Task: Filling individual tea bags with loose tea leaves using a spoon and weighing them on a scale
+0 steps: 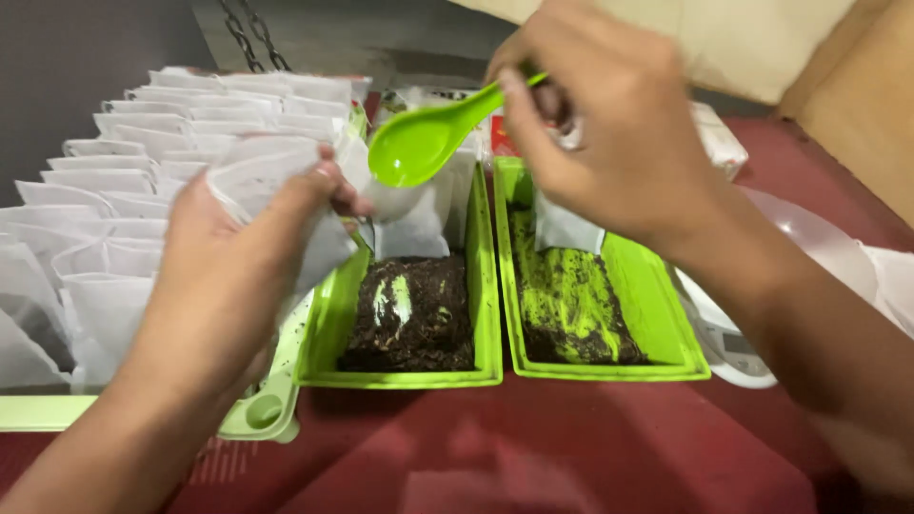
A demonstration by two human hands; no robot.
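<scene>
My left hand (228, 276) grips a small white fabric bag (276, 181) above the left edge of a green tray (486, 286) that holds dark soil (414, 314). My right hand (609, 124) holds a bright green plastic spoon (424, 143) by its handle; the empty bowl of the spoon points left, close to the bag. A second green tray (666, 314) on the right has a thin smear of soil (562, 305) and a white bag (566, 228) standing at its far end.
A pale green rack (38, 411) at the left holds several rows of upright white bags (114, 219). A white scale with a clear bowl (809, 238) sits at the right on the dark red table (571, 447). Cardboard (762, 38) lies behind.
</scene>
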